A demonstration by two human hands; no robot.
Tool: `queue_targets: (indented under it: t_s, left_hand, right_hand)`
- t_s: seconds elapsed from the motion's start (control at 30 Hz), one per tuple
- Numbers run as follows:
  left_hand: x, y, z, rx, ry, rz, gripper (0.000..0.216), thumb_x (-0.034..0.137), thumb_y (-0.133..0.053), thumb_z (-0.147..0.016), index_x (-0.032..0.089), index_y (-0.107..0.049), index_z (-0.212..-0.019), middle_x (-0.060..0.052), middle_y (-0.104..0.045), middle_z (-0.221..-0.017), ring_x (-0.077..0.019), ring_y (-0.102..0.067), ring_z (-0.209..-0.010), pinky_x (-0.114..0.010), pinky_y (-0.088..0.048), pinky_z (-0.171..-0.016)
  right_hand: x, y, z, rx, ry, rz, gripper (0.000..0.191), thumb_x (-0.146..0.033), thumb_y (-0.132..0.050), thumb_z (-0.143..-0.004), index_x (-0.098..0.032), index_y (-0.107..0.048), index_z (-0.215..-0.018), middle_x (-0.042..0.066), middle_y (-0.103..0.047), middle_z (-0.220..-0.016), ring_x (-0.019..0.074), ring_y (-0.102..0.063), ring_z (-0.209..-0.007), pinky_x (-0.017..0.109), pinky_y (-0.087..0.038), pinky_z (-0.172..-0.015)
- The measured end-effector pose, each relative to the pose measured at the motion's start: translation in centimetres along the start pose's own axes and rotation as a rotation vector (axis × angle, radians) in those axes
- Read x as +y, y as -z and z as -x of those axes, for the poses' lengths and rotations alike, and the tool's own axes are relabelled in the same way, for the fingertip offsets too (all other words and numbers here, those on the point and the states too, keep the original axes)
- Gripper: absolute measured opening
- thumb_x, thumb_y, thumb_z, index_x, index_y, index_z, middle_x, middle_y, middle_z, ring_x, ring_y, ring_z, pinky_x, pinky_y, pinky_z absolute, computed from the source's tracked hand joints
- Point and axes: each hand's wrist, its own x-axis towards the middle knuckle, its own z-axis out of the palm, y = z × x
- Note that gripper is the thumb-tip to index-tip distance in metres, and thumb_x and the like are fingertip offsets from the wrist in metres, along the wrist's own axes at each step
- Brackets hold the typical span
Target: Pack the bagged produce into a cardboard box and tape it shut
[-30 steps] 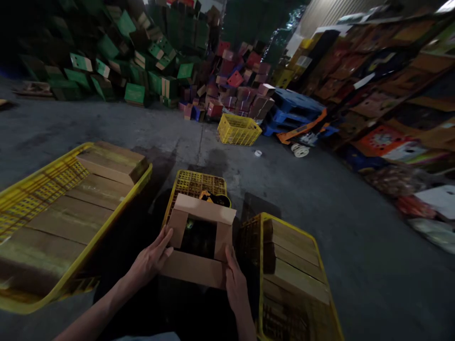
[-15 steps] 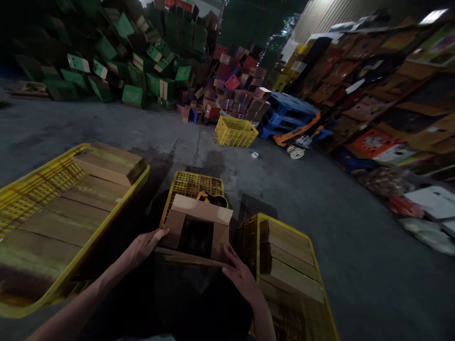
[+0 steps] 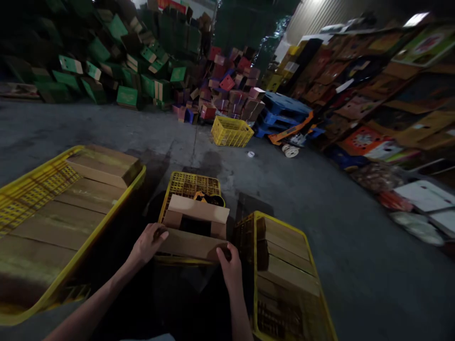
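A brown cardboard box (image 3: pixel 194 222) with partly folded flaps rests on a small yellow crate (image 3: pixel 192 183) in front of me. My left hand (image 3: pixel 147 243) grips the near flap at its left corner, fingers curled over the edge. At the flap's right corner, my right hand (image 3: pixel 229 265) pinches the cardboard the same way. The near flap lies folded over the dark opening. A yellow and black tape dispenser (image 3: pixel 209 199) sits in the crate just behind the box.
A large yellow crate (image 3: pixel 53 180) of flat cardboard stands at the left, and another yellow crate (image 3: pixel 284 265) of cardboard at the right. Farther off lie a yellow basket (image 3: pixel 232 131), blue pallets (image 3: pixel 284 106), and heaps of green and red boxes. Stacked cartons line the right side.
Both hands moved from the box's sides to the near flap and folded it up over the opening. The view shifted slightly.
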Motion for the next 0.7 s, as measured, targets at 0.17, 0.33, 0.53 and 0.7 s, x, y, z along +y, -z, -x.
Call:
queue_targets:
  t_s: [0.17,0.33,0.53,0.7]
  left_hand:
    - [-1.1,-2.7,-0.1,0.128,-0.055,0.083,0.056,0.048,-0.058,-0.091,0.018,-0.054,-0.137,-0.016,-0.061,-0.134,-0.0313,-0.059,-0.128,-0.051,-0.045,-0.112]
    - [-2.0,-3.9,0.1,0.056,-0.055,0.241,0.064,0.047,-0.052,-0.097,0.021,-0.038,-0.154,-0.012,-0.044,-0.159,-0.0272,-0.037,-0.150,-0.046,-0.030,-0.124]
    - [-2.1,-4.1,-0.5,0.039,-0.010,0.294,0.070,0.048,-0.053,-0.096,0.019,-0.036,-0.157,-0.011,-0.037,-0.164,-0.0269,-0.030,-0.153,-0.043,-0.026,-0.126]
    - [-2.2,-4.0,-0.6,-0.007,0.009,0.329,0.072,0.051,-0.053,-0.096,0.019,-0.034,-0.158,-0.010,-0.036,-0.164,-0.0247,-0.029,-0.154,-0.040,-0.020,-0.127]
  right_hand:
    - [0.3,-0.3,-0.1,0.021,0.103,0.026,0.087,-0.050,-0.066,-0.083,-0.017,-0.031,-0.155,0.019,-0.048,-0.151,0.0328,-0.049,-0.138,0.050,-0.041,-0.115]
    - [-1.9,-0.7,-3.6,-0.166,0.185,-0.099,0.098,-0.042,-0.069,-0.080,-0.025,-0.019,-0.163,0.008,-0.024,-0.169,0.0288,-0.024,-0.155,0.048,-0.026,-0.124]
    - [-4.9,-3.1,-7.2,-0.025,-0.102,-0.475,0.092,-0.058,-0.071,-0.079,-0.018,-0.040,-0.155,0.015,-0.051,-0.154,0.0325,-0.050,-0.141,0.049,-0.046,-0.112]
    - [-4.2,-2.0,-6.3,0.140,-0.036,-0.364,0.067,-0.067,-0.057,-0.087,-0.012,-0.069,-0.124,0.016,-0.071,-0.128,0.0326,-0.065,-0.121,0.044,-0.052,-0.102]
